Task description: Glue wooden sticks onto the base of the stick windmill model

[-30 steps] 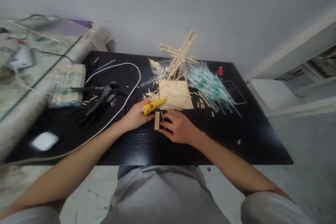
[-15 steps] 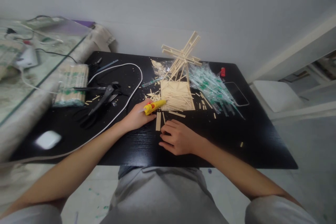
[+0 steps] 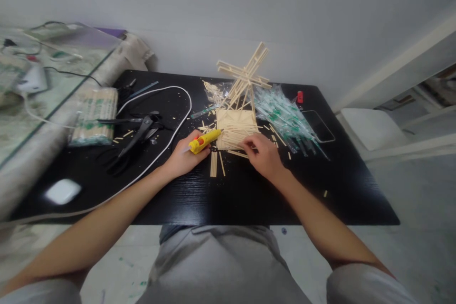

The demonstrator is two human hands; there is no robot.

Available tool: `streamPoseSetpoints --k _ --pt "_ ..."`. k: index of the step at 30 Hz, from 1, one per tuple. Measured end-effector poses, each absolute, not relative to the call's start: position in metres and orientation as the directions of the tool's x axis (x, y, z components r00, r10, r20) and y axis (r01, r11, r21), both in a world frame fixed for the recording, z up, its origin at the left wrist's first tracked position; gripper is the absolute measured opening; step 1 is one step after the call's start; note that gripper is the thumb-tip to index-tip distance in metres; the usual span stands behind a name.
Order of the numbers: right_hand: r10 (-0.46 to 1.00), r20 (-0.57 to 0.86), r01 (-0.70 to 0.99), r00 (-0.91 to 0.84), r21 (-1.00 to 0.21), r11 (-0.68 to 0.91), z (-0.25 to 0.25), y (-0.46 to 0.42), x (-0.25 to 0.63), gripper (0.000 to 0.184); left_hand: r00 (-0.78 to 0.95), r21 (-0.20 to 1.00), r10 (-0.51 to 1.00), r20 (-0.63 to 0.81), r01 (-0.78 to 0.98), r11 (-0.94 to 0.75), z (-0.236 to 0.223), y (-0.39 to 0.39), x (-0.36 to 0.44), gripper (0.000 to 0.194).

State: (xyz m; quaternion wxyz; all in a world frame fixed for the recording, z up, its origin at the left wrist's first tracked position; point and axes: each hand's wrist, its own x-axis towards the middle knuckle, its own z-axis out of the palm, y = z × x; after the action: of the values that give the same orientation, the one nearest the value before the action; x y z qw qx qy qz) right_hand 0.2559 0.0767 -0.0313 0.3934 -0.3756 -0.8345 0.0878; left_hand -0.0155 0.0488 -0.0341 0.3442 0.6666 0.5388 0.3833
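Observation:
My left hand point(image 3: 183, 156) is wrapped round a yellow hot glue gun point(image 3: 205, 140), whose nozzle points right over the edge of a square stick base point(image 3: 235, 116). Short wooden sticks point(image 3: 233, 135) lie heaped on that base. At the heap's right front edge is my right hand point(image 3: 265, 156), its fingers curled together; whatever they pinch is hidden. Just in front of the base lies a small flat strip of joined sticks point(image 3: 213, 165), with a single loose stick point(image 3: 222, 164) beside it. Behind, a windmill-like frame of sticks point(image 3: 245, 76) rises above the base.
Black-handled shears point(image 3: 142, 128) and a bagged stick bundle point(image 3: 94, 116) lie left, near a looping white cord point(image 3: 167, 147). Green-white wrappers point(image 3: 285, 114), a phone point(image 3: 317, 126) and a red object point(image 3: 299, 97) lie right. A white case point(image 3: 63, 192) is near the front left.
My right hand has left the small strip, drawn back, then moved up and right to the stick heap. The glue gun stays in my left hand, shifted slightly left.

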Motion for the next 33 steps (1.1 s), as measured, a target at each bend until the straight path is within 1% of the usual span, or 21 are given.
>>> streamPoseSetpoints --k 2,6,11,17,21,24,26,28,33 --pt "0.707 0.587 0.578 -0.393 -0.44 0.687 -0.033 0.081 0.26 0.016 0.113 0.873 0.982 0.153 0.451 -0.187 -0.035 0.048 -0.016 0.024" --pt "0.69 0.57 0.543 -0.447 -0.44 0.715 -0.035 0.08 0.256 0.015 0.103 0.859 0.983 0.154 0.477 -0.184 -0.034 0.048 -0.018 0.023" --pt "0.674 0.58 0.5 -0.458 -0.459 0.735 -0.038 0.076 0.249 0.021 0.102 0.849 0.983 0.153 0.495 -0.184 -0.031 0.046 -0.017 0.024" --pt "0.706 0.539 0.489 -0.46 -0.51 0.708 -0.04 0.073 0.247 0.012 0.117 0.838 0.979 0.167 0.505 -0.204 -0.029 0.045 -0.015 0.024" --pt "0.619 0.534 0.399 -0.576 -0.477 0.783 -0.038 0.069 0.242 0.014 0.132 0.825 0.977 0.169 0.523 -0.214 -0.028 0.045 -0.015 0.023" --pt "0.535 0.487 0.319 -0.69 -0.459 0.829 -0.036 0.066 0.239 0.016 0.153 0.805 0.978 0.139 0.558 -0.201 -0.027 0.046 -0.015 0.023" --pt "0.504 0.453 0.299 -0.735 -0.451 0.841 -0.035 0.063 0.237 0.015 0.183 0.791 0.976 0.117 0.577 -0.203 -0.027 0.046 -0.016 0.024" --pt "0.492 0.437 0.296 -0.753 -0.443 0.846 -0.035 0.06 0.236 0.014 0.225 0.78 0.969 0.105 0.586 -0.22 -0.027 0.047 -0.018 0.025" --pt "0.477 0.451 0.283 -0.755 -0.431 0.857 -0.038 0.054 0.232 0.014 0.304 0.765 0.946 0.112 0.582 -0.277 -0.031 0.049 -0.022 0.03"
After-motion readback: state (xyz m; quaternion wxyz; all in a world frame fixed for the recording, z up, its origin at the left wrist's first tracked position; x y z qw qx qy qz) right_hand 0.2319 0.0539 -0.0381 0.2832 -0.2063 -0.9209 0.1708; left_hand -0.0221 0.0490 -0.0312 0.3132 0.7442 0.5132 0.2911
